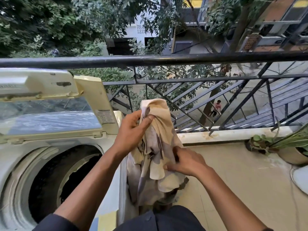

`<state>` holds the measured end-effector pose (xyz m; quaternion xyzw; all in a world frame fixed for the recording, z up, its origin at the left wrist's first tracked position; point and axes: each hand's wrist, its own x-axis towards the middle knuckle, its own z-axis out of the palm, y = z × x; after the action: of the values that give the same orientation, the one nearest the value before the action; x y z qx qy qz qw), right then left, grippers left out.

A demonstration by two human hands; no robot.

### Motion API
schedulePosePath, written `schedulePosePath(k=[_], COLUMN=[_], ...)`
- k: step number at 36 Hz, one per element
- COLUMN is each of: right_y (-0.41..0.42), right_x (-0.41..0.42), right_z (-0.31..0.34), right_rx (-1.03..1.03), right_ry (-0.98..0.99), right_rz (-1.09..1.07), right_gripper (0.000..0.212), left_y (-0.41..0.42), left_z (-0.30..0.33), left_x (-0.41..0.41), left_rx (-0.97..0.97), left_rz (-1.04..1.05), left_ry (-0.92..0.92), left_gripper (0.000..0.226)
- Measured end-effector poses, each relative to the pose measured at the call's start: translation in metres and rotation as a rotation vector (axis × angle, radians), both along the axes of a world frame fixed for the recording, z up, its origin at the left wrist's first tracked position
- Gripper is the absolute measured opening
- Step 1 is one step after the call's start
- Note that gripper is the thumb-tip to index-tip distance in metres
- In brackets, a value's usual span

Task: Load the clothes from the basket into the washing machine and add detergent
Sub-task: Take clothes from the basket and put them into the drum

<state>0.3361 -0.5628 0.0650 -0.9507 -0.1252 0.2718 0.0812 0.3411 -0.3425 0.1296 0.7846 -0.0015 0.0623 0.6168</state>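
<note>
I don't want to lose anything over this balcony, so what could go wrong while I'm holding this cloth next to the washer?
The cream cloth is held by the left hand and right hand close to the open railing; a slip could send it through the gaps. Its tail hangs outside the drum, so it may snag on the washer's edge.

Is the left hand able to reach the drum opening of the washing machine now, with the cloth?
Probably yes. The lid stands raised, so the drum opening lies uncovered just beside the left hand. Both it and the right hand grip the cloth.
</note>
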Motion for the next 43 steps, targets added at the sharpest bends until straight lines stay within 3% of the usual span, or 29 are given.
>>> schedulePosePath(k=[6, 8, 12, 14, 16, 19, 22, 26, 28, 33, 37, 40, 43], right_y=[-0.008, -0.018, -0.042, -0.055, -0.065, -0.063, -0.048, -0.027, -0.015, 0.019, 0.024, 0.015, 0.004], right_x=[0.005, 0.009, 0.025, 0.035, 0.042, 0.04, 0.032, 0.031, 0.032, 0.025, 0.016, 0.013, 0.014], right_z=[-0.016, -0.01, 0.024, 0.042, 0.059, 0.09, 0.115, 0.121, 0.118, 0.105, 0.1, 0.097, 0.075], right_rx=[-0.107, -0.118, -0.021, 0.119, 0.358, 0.772, 1.166, 1.417, 1.485, 1.503, 1.433, 1.313, 1.003], right_ry=[0.018, -0.004, -0.109, -0.195, -0.262, -0.227, -0.076, 0.096, 0.13, 0.225, 0.226, 0.101, -0.11], right_rz=[-0.164, -0.197, -0.301, -0.32, -0.34, -0.363, -0.356, -0.426, -0.458, -0.412, -0.217, -0.127, -0.192], right_gripper=[0.03, 0.027, 0.025, 0.02, 0.021, 0.025, 0.039, 0.023, 0.025, 0.033, 0.012, 0.007, 0.032], left_y=[0.003, 0.009, 0.023, 0.027, 0.029, 0.027, 0.018, 0.006, -0.003, -0.025, -0.032, -0.027, -0.02], left_z=[-0.003, -0.01, -0.026, -0.035, -0.041, -0.039, -0.03, -0.017, -0.007, -0.007, -0.021, -0.018, -0.011], left_x=[-0.008, -0.01, -0.013, -0.015, -0.018, -0.022, -0.019, -0.015, -0.017, -0.03, -0.034, -0.033, -0.03], left_rx=[0.009, 0.027, 0.18, 0.287, 0.317, 0.216, 0.077, 0.018, -0.034, 0.009, -0.12, -0.151, -0.174], left_rz=[0.008, 0.027, 0.057, 0.095, 0.124, 0.139, 0.13, 0.071, 0.003, -0.228, -0.028, 0.06, 0.087], left_ry=[0.061, 0.094, 0.179, 0.189, 0.186, 0.176, 0.143, 0.101, 0.103, 0.15, 0.144, 0.15, 0.147], left_gripper=[0.019, 0.015, 0.028, 0.017, 0.022, 0.037, 0.025, 0.015, 0.016, 0.065, 0.022, 0.027, 0.035])
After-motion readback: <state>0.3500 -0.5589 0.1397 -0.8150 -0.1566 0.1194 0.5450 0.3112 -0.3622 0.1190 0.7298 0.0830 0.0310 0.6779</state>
